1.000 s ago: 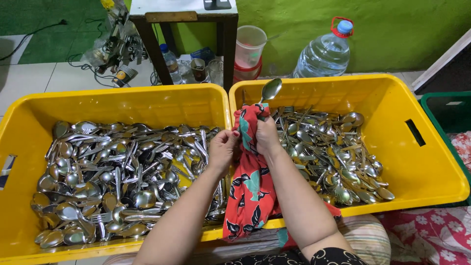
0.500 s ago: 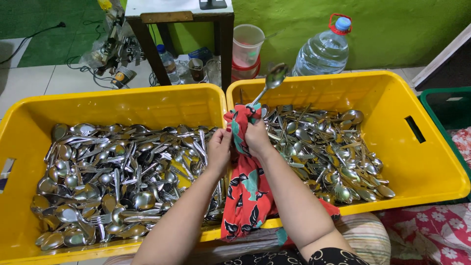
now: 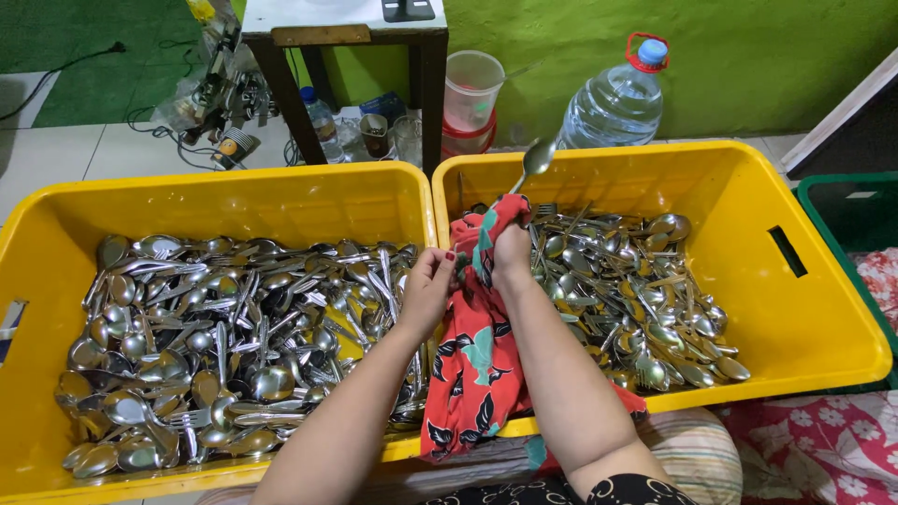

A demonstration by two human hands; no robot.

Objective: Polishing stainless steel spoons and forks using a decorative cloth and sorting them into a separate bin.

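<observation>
Spoon point(image 3: 537, 159) lifted higher; both hands grip red cloth point(image 3: 477, 374), apparently over crate rims.

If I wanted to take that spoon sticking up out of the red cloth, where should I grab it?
Probably the bare stem of the spoon, just under its bowl, coming from above. The spoon tilts upward with its bowl free in the air, while its lower handle is wrapped in the red cloth that the right hand grips. The left hand touches the cloth too.
</observation>
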